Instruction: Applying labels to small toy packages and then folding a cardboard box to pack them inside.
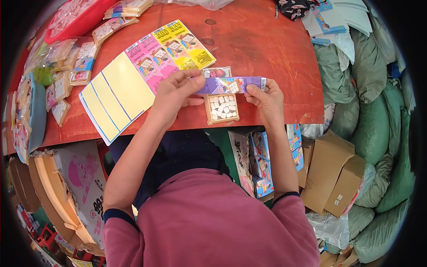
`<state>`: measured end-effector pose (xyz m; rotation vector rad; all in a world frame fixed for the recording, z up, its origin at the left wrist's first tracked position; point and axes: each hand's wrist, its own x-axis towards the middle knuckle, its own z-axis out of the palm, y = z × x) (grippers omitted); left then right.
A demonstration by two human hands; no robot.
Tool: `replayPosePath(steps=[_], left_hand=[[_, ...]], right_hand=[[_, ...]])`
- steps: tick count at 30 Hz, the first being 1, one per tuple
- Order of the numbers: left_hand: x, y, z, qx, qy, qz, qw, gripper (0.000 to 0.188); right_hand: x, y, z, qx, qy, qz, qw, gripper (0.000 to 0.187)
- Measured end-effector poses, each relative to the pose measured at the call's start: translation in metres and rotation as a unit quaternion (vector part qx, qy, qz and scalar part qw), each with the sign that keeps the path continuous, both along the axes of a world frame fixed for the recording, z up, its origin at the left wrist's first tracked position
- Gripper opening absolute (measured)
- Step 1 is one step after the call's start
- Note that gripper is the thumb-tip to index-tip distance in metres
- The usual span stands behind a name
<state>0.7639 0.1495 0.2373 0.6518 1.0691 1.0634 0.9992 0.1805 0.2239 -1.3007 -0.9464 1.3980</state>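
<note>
A purple printed sticker strip (217,86) stretches level between my two hands. My left hand (179,94) pinches its left end between thumb and fingers. At the other end, my right hand (266,99) grips it the same way. Beneath the strip lies a small pale-framed box (209,112), its near part showing white pillow-shaped pieces (223,107) and its far part showing pinkish pieces. The strip hides the box's middle; I cannot tell whether the two touch. Left of my hands is a sticker sheet (116,95) with pink and yellow labels and bare pale-yellow backing.
The red table (267,40) holds stacked filled boxes (84,62) and a red tub (71,18) at the left, beside a blue basin (38,111). Cards (340,20) lie far right. Cardboard boxes (329,169) and green sacks (378,124) crowd the right side.
</note>
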Motion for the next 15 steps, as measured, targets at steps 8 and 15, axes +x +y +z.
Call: replayPosePath(steps=[8, 15], left_hand=[[0.007, 0.007, -0.024, 0.114, 0.264, -0.003, 0.958, 0.032], [0.011, 0.012, -0.031, 0.190, 0.439, -0.026, 0.878, 0.034]], right_hand=[[-0.002, 0.004, -0.007, 0.029, -0.080, -0.003, 0.996, 0.032], [-0.007, 0.003, -0.010, 0.054, -0.288, 0.019, 0.956, 0.030]])
